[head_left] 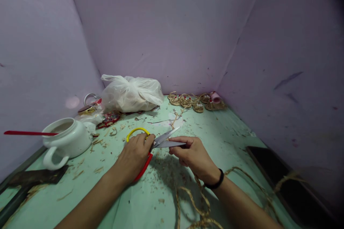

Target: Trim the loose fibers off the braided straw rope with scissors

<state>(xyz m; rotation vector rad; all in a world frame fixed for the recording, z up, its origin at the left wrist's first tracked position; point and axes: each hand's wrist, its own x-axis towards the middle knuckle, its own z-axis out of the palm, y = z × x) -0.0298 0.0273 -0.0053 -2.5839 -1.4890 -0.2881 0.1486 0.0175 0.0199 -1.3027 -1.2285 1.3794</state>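
Note:
My left hand (137,154) is closed around a pair of scissors (168,136) with one yellow and one red handle. Their blades are apart and point right, reaching my right hand (195,155). A braided straw cord (176,118) runs between the blades. My right fingers pinch it by the blade tips, with a black band on that wrist. More cord (192,198) trails below my right hand in loose loops. How deep the cord sits between the blades is hard to make out.
At left stands a white pot (80,139) with a red stick in it, near a dark-bladed tool (40,176). A tied white plastic bag (134,94) lies at the back. Several woven coils with beads (185,100) line the wall. A dark board (279,179) lies right.

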